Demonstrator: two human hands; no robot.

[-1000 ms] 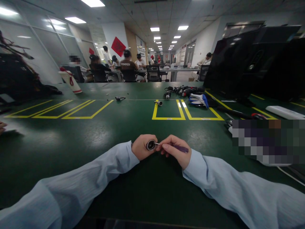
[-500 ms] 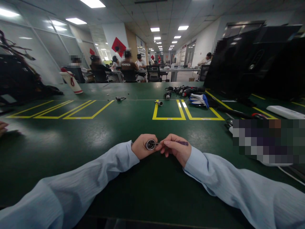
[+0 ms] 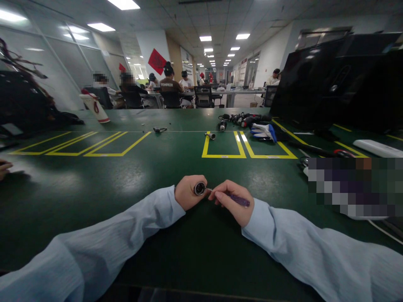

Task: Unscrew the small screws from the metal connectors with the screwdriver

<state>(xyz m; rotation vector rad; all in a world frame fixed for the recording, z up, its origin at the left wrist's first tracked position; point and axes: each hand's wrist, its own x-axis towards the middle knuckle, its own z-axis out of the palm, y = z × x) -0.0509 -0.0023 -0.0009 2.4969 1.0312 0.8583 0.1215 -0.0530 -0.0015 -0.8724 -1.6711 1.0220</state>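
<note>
My left hand [image 3: 188, 193] is wrapped round a cylindrical connector [image 3: 199, 188] with a metal rim, its open end facing me and its inside dark. In a pinch, my right hand [image 3: 234, 200] holds a small screwdriver [image 3: 239, 200] with a purple handle. The thin shaft points left, and its tip is close to the connector's right rim; whether it touches cannot be made out. Both hands are just above the green table [image 3: 176, 251].
Yellow tape outlines [image 3: 223, 157] mark the table. Farther back are a small metal connector part [image 3: 210, 136], another dark part [image 3: 160, 130], several cabled connectors [image 3: 222, 125] and a blue-white glove [image 3: 263, 132]. A paper cup [image 3: 95, 107] stands left; another person's hand [image 3: 4, 167] shows at the left edge.
The screwdriver's shaft has drawn back from over the connector's opening towards its right edge, and its handle has tilted lower. My left hand still holds the connector in nearly the same place.
</note>
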